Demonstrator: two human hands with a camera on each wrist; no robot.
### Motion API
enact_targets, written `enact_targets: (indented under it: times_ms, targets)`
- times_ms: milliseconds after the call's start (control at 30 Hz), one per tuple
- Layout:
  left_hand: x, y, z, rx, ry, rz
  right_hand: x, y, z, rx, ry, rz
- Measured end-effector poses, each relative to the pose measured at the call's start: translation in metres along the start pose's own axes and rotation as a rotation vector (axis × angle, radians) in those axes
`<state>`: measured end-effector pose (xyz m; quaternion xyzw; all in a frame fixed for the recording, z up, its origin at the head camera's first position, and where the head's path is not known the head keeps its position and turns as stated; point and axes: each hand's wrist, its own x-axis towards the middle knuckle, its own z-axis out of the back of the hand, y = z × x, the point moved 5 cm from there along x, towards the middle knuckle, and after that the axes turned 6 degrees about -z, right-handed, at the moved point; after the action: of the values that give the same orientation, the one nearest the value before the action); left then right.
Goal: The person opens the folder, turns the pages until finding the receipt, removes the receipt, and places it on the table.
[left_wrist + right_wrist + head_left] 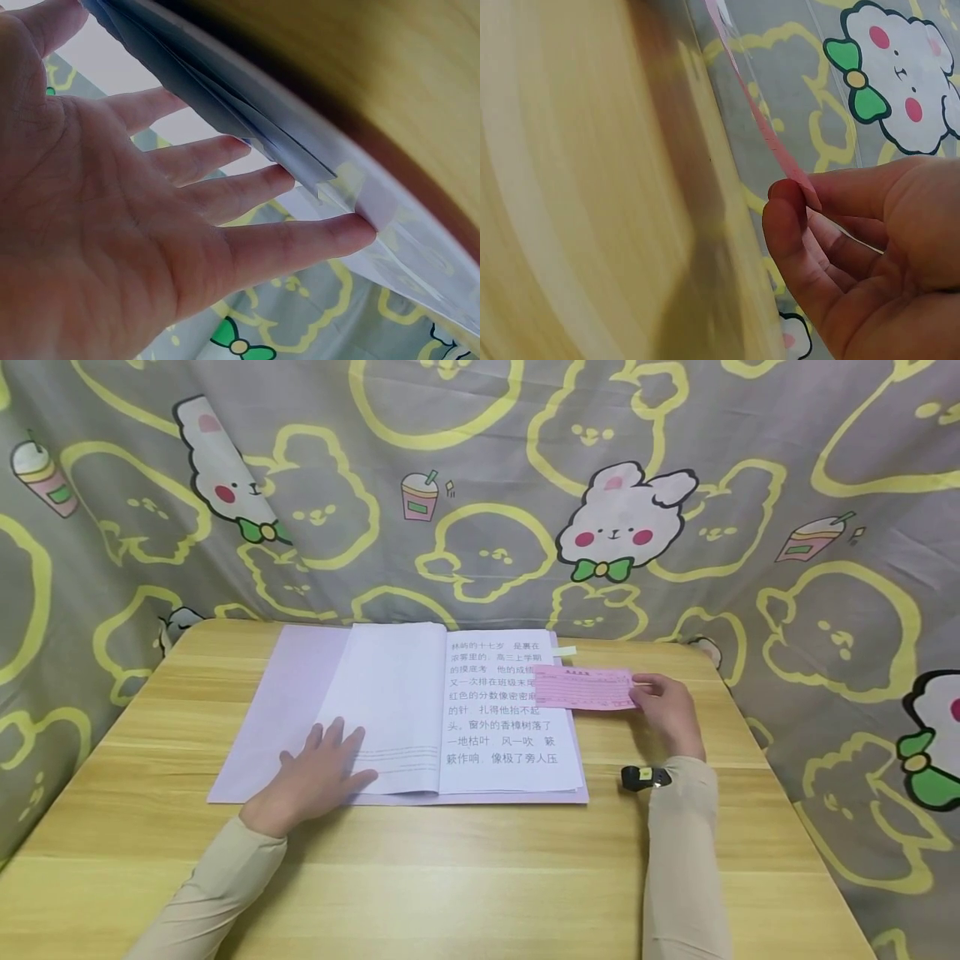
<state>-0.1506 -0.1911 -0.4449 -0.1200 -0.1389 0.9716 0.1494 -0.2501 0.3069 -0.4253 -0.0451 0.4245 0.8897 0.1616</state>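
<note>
A purple-covered booklet (495, 718) lies open on the wooden table, its right page printed with large Chinese characters. My left hand (318, 772) rests on the left page with fingers spread; in the left wrist view the fingertips (360, 225) touch the sheets. My right hand (667, 706) pinches the right end of a pink printed slip (581, 687) between thumb and fingers. The slip's left end overlaps the right page's edge in the head view. Seen edge-on in the right wrist view, the pink slip (780, 154) runs up from the pinch of my right hand (862, 247).
A pale green tab (564, 652) sticks out from the booklet's right edge. The wooden table (420, 885) reaches back to a grey curtain (495, 468) with yellow outlines and rabbit prints. A black device (643, 777) is on the right wrist.
</note>
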Motion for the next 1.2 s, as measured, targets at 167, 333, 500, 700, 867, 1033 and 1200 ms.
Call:
enact_targets:
  times_ms: [167, 333, 500, 700, 867, 1033, 1200]
  targets:
    - [0.0, -0.001, 0.001, 0.0, 0.003, 0.001, 0.001, -0.009, 0.005, -0.015, -0.013, -0.001]
    - [0.0, -0.001, 0.001, -0.005, 0.006, 0.001, 0.003, -0.018, 0.012, -0.04, -0.027, 0.002]
    - [-0.001, -0.001, 0.001, -0.006, 0.003, -0.003, 0.004, -0.028, 0.02, -0.049, -0.039, -0.021]
    - [-0.001, 0.0, 0.0, 0.0, 0.006, -0.001, 0.006, -0.036, 0.026, -0.053, -0.047, -0.024]
    - [0.001, 0.0, 0.0, -0.001, 0.013, 0.006, 0.007, -0.037, 0.03, -0.065, -0.058, -0.018]
    - [0.0, -0.001, 0.0, 0.001, 0.017, 0.005, 0.008, -0.038, 0.03, -0.05, -0.05, -0.029]
    - [0.0, 0.0, -0.001, 0.005, 0.023, 0.008, 0.009, -0.043, 0.031, -0.052, -0.053, -0.044]
